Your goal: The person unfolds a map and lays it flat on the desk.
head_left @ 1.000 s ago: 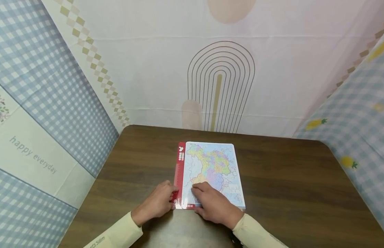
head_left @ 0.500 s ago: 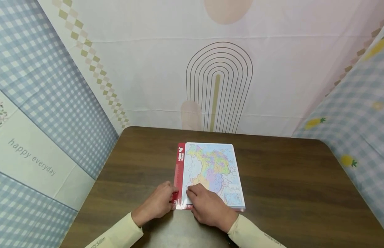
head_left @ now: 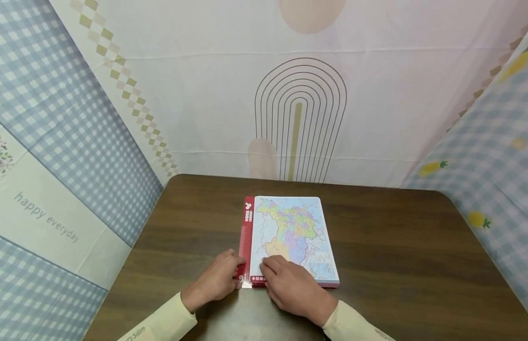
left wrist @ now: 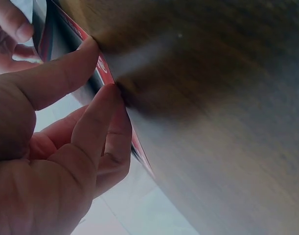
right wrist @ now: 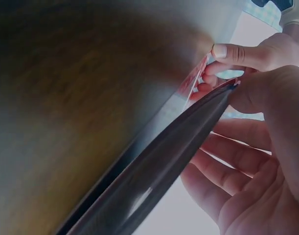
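Note:
A colourful map sheet (head_left: 295,237) with rounded corners lies over a red-edged sheet (head_left: 245,237), whose red strip shows along the left side. My left hand (head_left: 221,277) pinches the near left corner of that red-edged sheet. In the left wrist view its thumb and fingertips meet at the thin red edge (left wrist: 105,71). Near the map's front left corner, my right hand (head_left: 291,286) grips the near edge. The right wrist view shows the map's dark edge (right wrist: 164,166) raised above the layer beneath, with the thumb and fingers on either side of its corner.
The brown wooden table (head_left: 396,251) extends on both sides of the sheets. Behind it hangs a pale cloth (head_left: 204,94) with an arch pattern. Checked cloths stand at the left (head_left: 85,104) and right (head_left: 498,156).
My right hand has shifted left, then slightly back right, along the near edge. The map's front edge has come up, showing a gap beneath. My left hand stays in place.

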`<action>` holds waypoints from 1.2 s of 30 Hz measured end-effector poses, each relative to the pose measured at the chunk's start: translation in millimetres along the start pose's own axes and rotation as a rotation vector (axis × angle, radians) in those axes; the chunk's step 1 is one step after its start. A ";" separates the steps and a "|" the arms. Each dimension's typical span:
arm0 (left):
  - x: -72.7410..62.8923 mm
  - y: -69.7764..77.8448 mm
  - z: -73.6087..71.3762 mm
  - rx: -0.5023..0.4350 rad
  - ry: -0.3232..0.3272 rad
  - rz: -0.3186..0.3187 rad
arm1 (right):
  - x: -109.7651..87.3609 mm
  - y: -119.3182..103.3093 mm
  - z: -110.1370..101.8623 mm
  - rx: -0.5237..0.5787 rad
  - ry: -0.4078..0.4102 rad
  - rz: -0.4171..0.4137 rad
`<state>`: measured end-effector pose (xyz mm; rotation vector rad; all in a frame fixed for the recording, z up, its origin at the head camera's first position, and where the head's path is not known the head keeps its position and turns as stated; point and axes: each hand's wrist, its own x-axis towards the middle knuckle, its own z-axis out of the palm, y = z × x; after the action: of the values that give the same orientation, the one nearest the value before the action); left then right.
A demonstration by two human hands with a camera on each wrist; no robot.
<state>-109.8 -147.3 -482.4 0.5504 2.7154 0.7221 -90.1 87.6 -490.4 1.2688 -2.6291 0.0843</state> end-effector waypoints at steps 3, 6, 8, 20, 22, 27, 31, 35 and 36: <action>-0.3 -0.4 -0.2 0.010 -0.002 0.007 | -4.0 0.5 -3.3 -0.014 -0.014 0.011; -0.1 -0.7 -0.5 0.009 -0.015 0.000 | -9.7 1.4 -6.3 -0.031 -0.035 0.025; 0.1 -0.4 -0.8 0.006 -0.022 -0.008 | -14.0 3.5 -8.8 -0.034 -0.046 0.036; 0.5 0.0 -1.2 -0.020 -0.039 -0.034 | -46.2 23.9 -17.3 0.043 -0.020 0.161; 0.2 0.0 -1.1 -0.023 -0.037 -0.032 | -53.0 28.8 -16.9 0.043 0.011 0.164; 0.2 -0.6 -0.5 -0.027 -0.035 -0.027 | -69.3 42.1 -13.3 0.036 0.126 0.157; 0.7 -1.2 -0.3 -0.042 -0.039 -0.035 | -80.3 49.6 -11.0 0.033 0.156 0.176; 0.6 -1.2 -0.5 -0.047 -0.043 -0.039 | -88.4 55.4 -10.7 0.058 0.147 0.202; 0.6 -1.1 -0.6 -0.045 -0.041 -0.037 | -89.7 56.9 -10.8 0.073 0.148 0.211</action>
<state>-110.8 -148.2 -482.6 0.4970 2.6572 0.7526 -78.5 193.5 -497.3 0.9613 -2.6416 0.2983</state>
